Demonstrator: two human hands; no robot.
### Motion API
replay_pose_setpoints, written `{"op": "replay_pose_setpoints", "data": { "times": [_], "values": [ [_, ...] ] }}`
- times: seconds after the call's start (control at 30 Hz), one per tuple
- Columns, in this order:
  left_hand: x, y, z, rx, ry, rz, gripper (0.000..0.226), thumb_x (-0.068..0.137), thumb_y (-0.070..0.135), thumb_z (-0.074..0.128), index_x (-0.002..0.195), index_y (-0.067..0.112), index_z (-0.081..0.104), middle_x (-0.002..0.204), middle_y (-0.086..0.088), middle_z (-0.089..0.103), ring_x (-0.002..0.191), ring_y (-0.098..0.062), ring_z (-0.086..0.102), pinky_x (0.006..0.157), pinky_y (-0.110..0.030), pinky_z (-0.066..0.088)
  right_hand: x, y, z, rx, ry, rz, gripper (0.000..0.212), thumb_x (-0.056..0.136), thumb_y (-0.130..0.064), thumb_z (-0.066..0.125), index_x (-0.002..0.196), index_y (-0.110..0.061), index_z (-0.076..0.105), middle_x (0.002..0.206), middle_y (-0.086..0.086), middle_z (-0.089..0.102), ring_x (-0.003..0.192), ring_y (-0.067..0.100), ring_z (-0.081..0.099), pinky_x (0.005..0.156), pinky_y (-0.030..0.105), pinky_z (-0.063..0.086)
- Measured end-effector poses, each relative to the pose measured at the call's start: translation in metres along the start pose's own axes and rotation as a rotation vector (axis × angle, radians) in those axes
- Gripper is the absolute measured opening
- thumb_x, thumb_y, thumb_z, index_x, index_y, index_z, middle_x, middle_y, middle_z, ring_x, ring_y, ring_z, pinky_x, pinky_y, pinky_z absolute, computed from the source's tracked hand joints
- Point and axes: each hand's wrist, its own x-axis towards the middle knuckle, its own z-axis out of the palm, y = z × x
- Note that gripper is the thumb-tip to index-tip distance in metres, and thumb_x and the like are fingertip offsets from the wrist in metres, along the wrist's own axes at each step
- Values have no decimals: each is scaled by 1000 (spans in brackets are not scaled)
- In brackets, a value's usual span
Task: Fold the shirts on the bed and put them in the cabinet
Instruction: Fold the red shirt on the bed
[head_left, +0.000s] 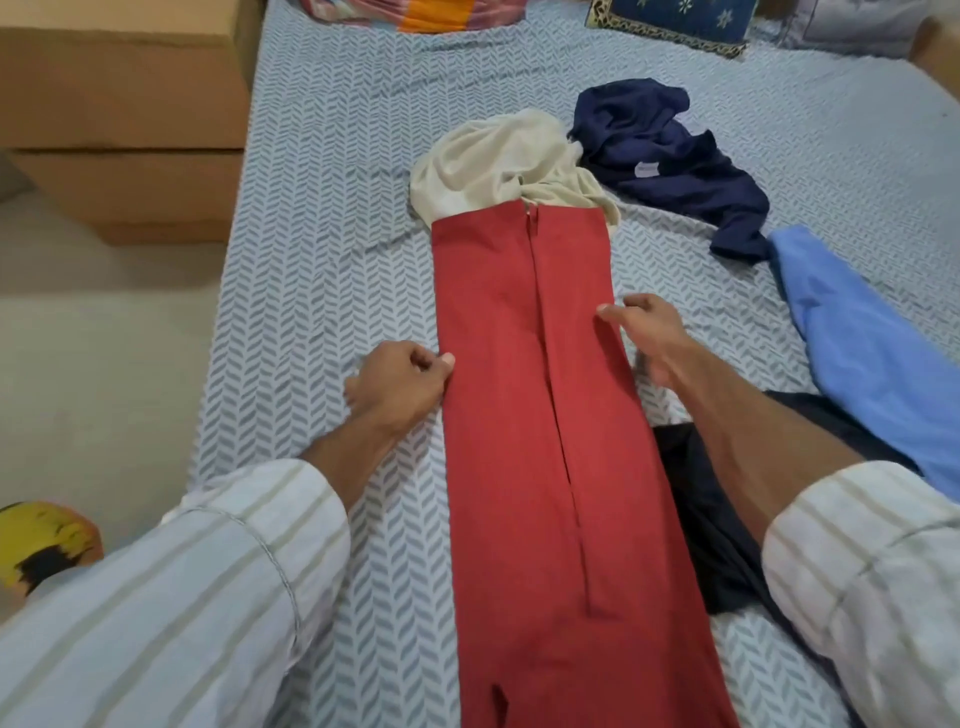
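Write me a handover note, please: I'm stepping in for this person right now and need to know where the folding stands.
Left hand: pinches the left edge of the red shirt.
Right hand: fingers curled at its right edge.
Red shirt: on the bed, folded lengthwise into a long strip with both sides turned in.
Unfolded: cream shirt, navy shirt, blue shirt, dark garment under the right forearm.
Left: fold the red strip crosswise, fold the others, put everything in the cabinet, which is out of view.
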Motion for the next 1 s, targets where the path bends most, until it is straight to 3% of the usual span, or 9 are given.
{"op": "replay_pose_setpoints", "data": {
  "times": [0.13,0.23,0.3,0.4,0.47,0.57,0.73,0.9,1.0],
  "values": [
    [76,33,1,12,27,-82,46,89,56,61,73,14,68,79,3,72,87,-19,63,93,-32,34,58,-27,6,38,-126,136,22,81,-37,80,87,-19,68,66,-5,57,54,8,48,55,22,40],
    [123,53,1,-170,-39,-130,38,86,49,71,73,14,68,80,-1,68,85,-19,64,77,-25,44,88,-38,4,12,-154,150,42,69,-48,84,96,-19,71,89,-1,60,79,16,49,72,32,44],
    [149,61,0,-326,-26,-192,46,70,46,85,94,10,73,95,-4,72,91,-20,69,86,-29,55,100,-42,3,62,-127,147,54,59,-53,85,100,-20,71,99,-1,64,88,17,53,88,34,48],
    [178,65,4,-540,-11,-246,77,37,42,92,103,7,73,99,-5,76,89,-19,73,88,-35,60,117,-44,3,145,-160,107,38,56,-52,86,76,-27,65,69,-8,52,59,8,41,69,26,37],
    [191,64,13,-611,5,-228,56,34,37,95,79,12,73,84,-4,76,81,-17,72,84,-38,61,122,-45,3,114,-191,106,42,51,-57,87,68,-29,60,63,-10,47,56,8,35,68,29,30],
    [192,67,16,-601,41,-164,24,64,21,92,64,19,68,77,1,74,78,-15,71,84,-35,61,127,-46,6,78,-234,79,50,45,-62,88,68,-30,57,64,-10,44,58,9,32,69,31,28],
    [193,60,14,-753,-10,-66,18,77,10,84,92,10,75,91,-2,76,82,-14,71,79,-27,61,129,-48,13,92,-190,13,31,57,-50,83,72,-30,63,65,-10,49,57,7,36,58,28,26],
    [179,52,-10,-774,-183,-38,33,71,13,89,101,10,75,99,-4,77,88,-15,72,79,-29,59,99,-50,8,283,-150,-95,29,81,-29,75,109,-22,68,89,-4,71,79,12,64,69,26,53],
    [159,59,-35,-766,-219,1,37,67,5,90,100,3,73,93,-6,74,91,-17,70,79,-25,57,70,-63,-2,248,-116,-90,12,90,-14,67,88,-26,66,83,-9,70,84,11,63,78,34,45]
  ]
}}
